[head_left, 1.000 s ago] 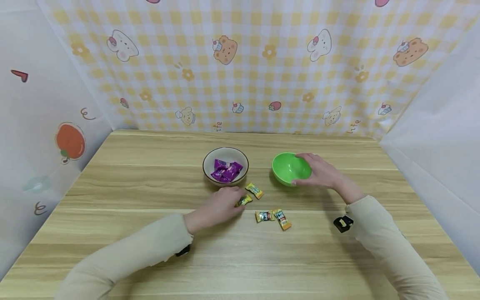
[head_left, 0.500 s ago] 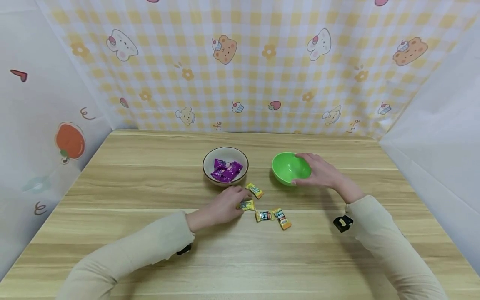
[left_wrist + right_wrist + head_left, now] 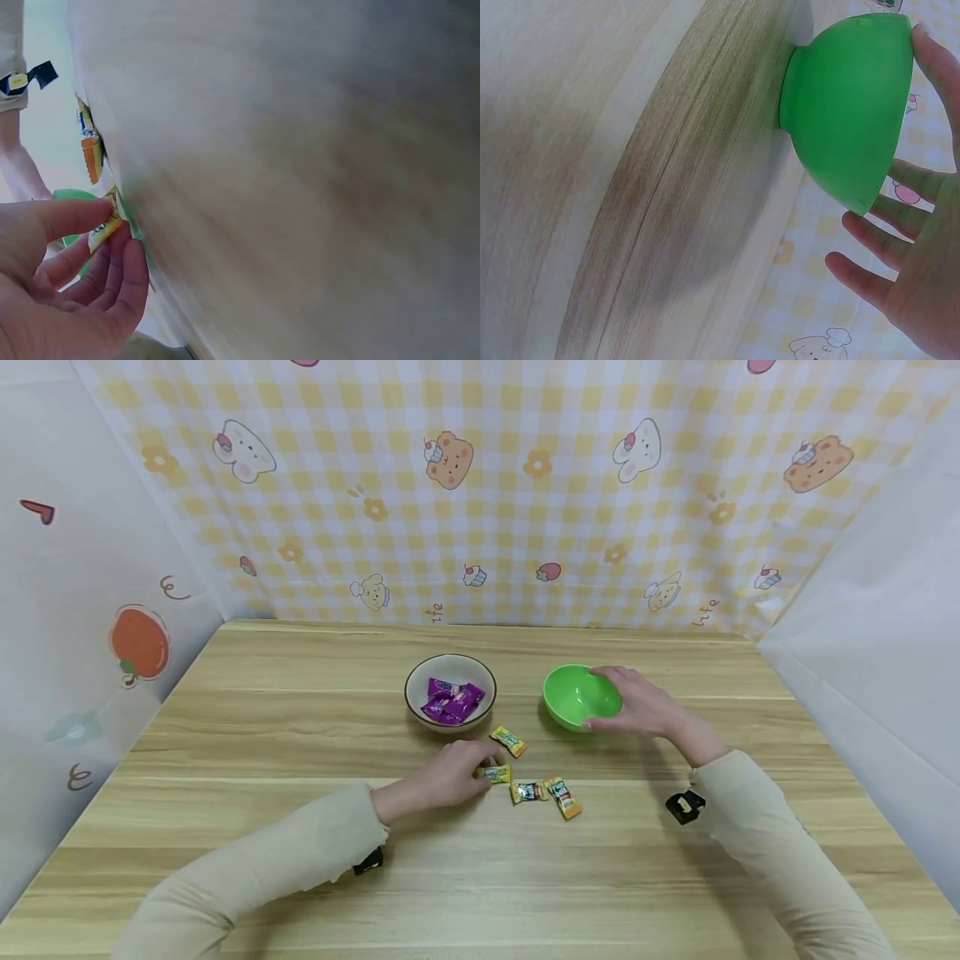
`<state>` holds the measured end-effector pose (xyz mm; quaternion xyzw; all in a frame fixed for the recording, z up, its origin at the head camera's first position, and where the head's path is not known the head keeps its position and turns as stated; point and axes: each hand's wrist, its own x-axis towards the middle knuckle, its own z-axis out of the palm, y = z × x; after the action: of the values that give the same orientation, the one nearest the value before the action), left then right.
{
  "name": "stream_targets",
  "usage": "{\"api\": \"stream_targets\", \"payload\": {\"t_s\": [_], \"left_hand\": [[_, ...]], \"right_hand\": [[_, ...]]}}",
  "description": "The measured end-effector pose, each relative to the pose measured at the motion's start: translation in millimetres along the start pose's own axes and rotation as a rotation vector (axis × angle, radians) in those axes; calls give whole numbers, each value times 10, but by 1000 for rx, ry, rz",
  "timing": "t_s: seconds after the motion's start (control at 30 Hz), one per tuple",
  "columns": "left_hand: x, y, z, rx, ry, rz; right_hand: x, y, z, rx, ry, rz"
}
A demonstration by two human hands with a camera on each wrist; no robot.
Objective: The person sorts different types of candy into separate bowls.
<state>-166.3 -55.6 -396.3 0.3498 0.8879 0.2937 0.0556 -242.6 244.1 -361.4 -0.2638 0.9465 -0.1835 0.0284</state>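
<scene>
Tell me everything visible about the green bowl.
The green bowl is round, glossy and plain, plastic by its look, with curved walls and a narrower foot. It appears to rest upright on the wooden table, right of the pale bowl; nothing shows inside. The right hand holds its rim, thumb on the near side, fingers on the far.

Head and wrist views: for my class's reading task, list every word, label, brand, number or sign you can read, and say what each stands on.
"life": steeply slanted, on the checked backdrop, right part.
"ife": same backdrop, left of centre, low; any letter before it cannot be made out.
Yellow candy wrappers: lettering too small to read.
Purple candy wrappers: lettering too small to read.
Black device at right: yellowish label, too blurred.
</scene>
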Motion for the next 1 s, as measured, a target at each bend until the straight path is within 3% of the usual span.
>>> {"api": "stream_targets", "payload": {"t_s": [0.37, 0.5, 0.6, 0.77, 1.0], "left_hand": [[90, 70, -142, -338, 2, -177], [142, 142, -236, -484, 13, -222], [192, 183, -271, -620, 26, -296], [309, 230, -294, -772, 66, -419], [574, 304, -383, -912, 133, -461]], "right_hand": [[2, -13, -9, 3, -2, 3], [8, -11, -7, -1, -4, 2], [13, -11, -6, -2, -6, 0], [14, -12, -10, -1, -7, -3], [6, -1, -8, -8, -7, -7]]}}
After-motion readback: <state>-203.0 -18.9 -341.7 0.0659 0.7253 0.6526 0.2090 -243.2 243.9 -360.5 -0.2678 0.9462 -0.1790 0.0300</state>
